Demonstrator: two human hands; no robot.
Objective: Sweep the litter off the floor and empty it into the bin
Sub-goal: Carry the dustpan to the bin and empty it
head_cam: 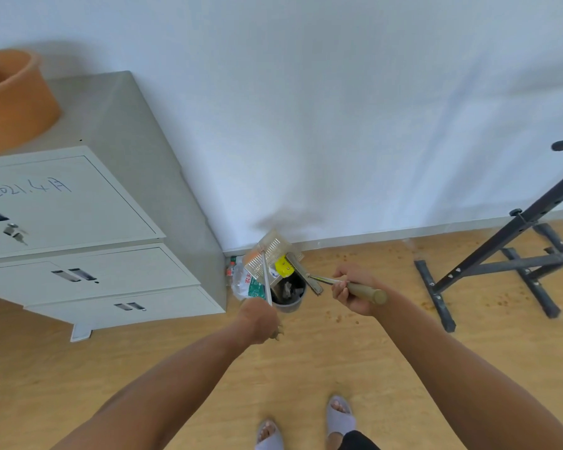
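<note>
Near the middle of the frame, at the foot of the white wall (338, 108), a small dark bin (288, 303) stands on the wooden floor (306, 368), just beside the lower right corner of a grey cabinet (163, 177). The left hand (257, 319) is curled round the thin metal handle (267, 284) of a clear dustpan (270, 250), which is tipped up over the bin's mouth with its pan end toward the wall. A yellow piece of litter (284, 266) sits at the pan's lower edge, right above the bin, and darker scraps lie inside the bin. The right hand (351, 292) is clamped on the tan grip of a brush (366, 291), its head (306, 274) lying against the dustpan's right side at the bin's rim. Left of the bin, between it and the cabinet, lie a crumpled plastic bag (246, 284) and a small bottle (230, 269). Brown crumbs (501, 302) are scattered on the floor right of centre, around the feet of a black metal stand (501, 258). An orange tub (13, 102) rests on the cabinet top in the upper left. At the bottom edge, two feet in grey slippers (340, 414) point toward the bin.
</note>
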